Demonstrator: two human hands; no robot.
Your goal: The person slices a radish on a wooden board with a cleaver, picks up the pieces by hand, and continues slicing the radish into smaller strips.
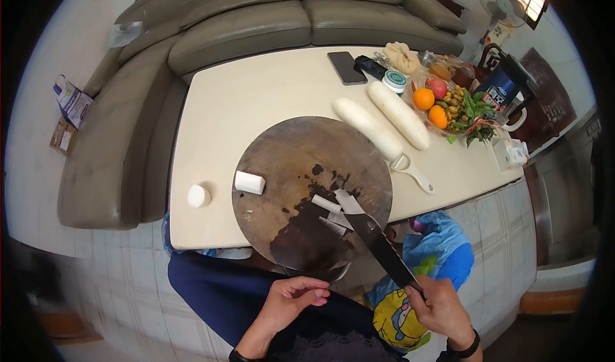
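My right hand (442,307) is wrapped round the handle end of a dark-bladed knife (383,249), whose tip rests over white radish pieces (327,203) on the round wooden chopping board (282,150). Just below the board's near edge is my left hand (291,304), its thumb and fingertips pressed together; whether anything small is between them cannot be made out. A short peeled radish chunk (250,182) lies at the board's left side. Thin flat slices are near the knife tip, partly hidden by the blade.
Two long white radishes (398,115) and a white peeler (416,173) lie right of the board. Another radish piece (198,196) sits on the table (214,112) at left. Fruit (438,116), a phone (347,68) and a blue flask (503,86) are farther back. A patterned bag (410,298) is below right.
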